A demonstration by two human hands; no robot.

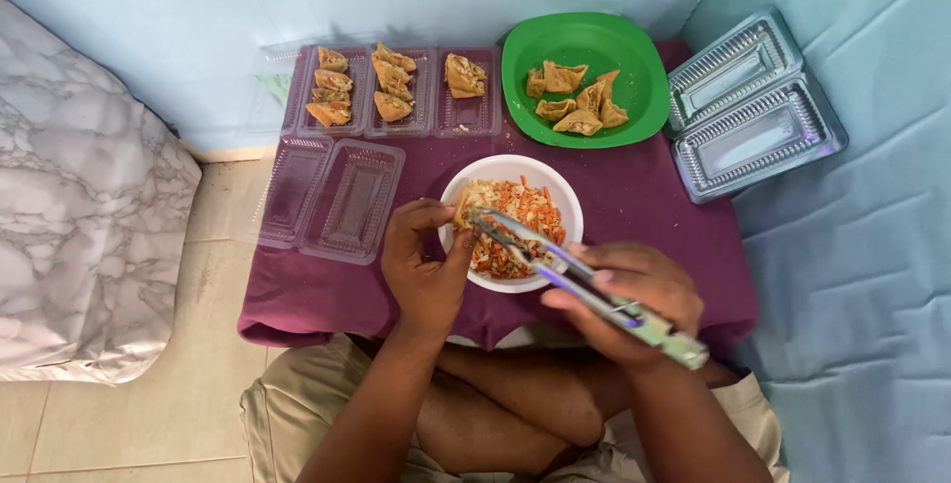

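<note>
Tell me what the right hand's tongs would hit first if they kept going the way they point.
The right hand aims the tongs up-left, tips over the white bowl. They'd probably meet the shredded carrot filling first, then the left hand at the rim; height is unclear.

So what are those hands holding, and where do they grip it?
The right hand holds metal tongs by the handle end, tips over the white bowl. The left hand pinches a filled pastry wrapper at the bowl's edge.
</note>
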